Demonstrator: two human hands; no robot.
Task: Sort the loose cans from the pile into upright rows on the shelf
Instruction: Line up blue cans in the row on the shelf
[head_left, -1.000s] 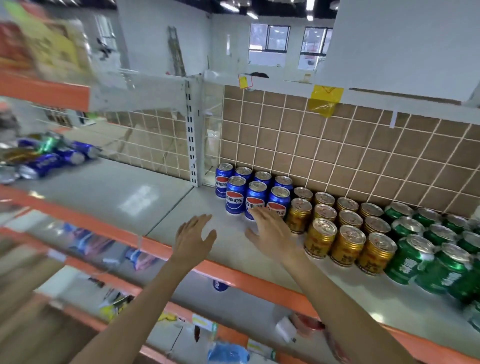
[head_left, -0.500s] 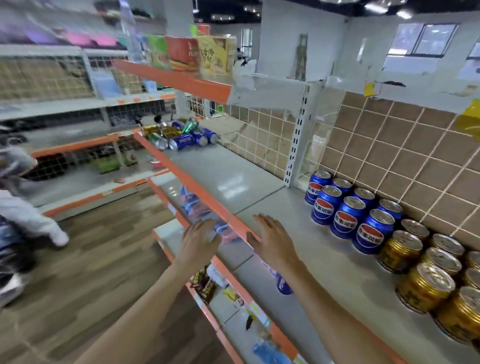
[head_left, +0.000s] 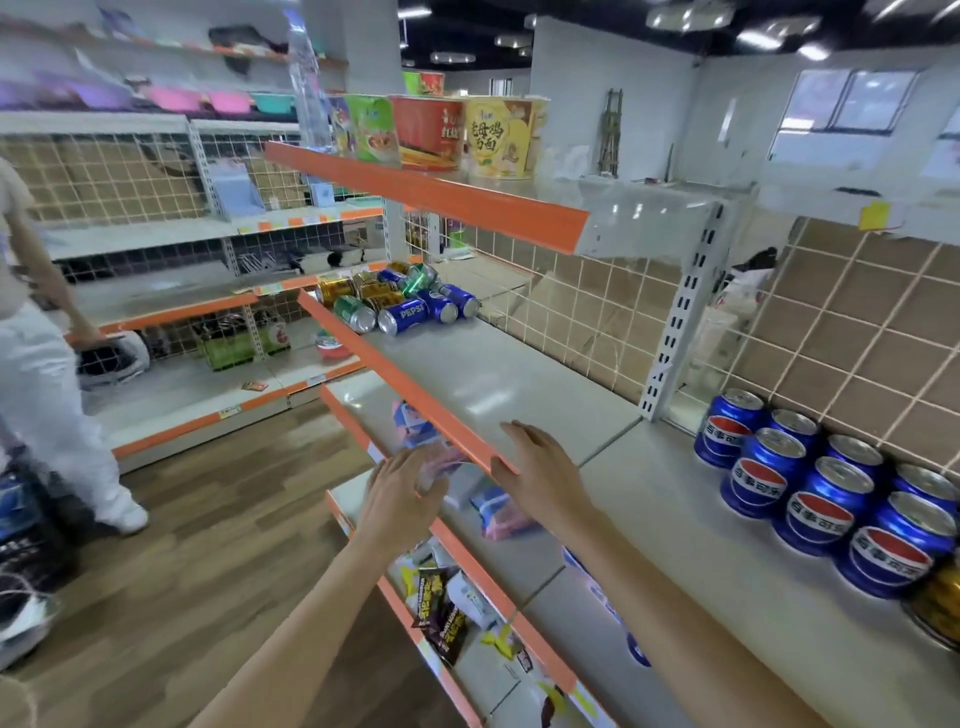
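The pile of cans (head_left: 400, 299) lies on its sides at upper centre, far beyond both empty, spread-fingered hands; the left hand (head_left: 402, 493) seems slightly nearer than the right hand (head_left: 540, 478).

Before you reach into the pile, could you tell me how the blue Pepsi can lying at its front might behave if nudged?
The Pepsi can lies on its side on smooth shelf, so it probably rolls easily. Neighbouring cans touch it and may shift too.

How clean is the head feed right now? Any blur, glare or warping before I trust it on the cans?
Head view: wide-angle warp bends the shelf edge and uprights; the left side and ceiling lights smear with motion blur; soft glare patches sit on the shelf top. The loose cans and upright blue cans read fairly sharp; both the left hand and right hand are clear.
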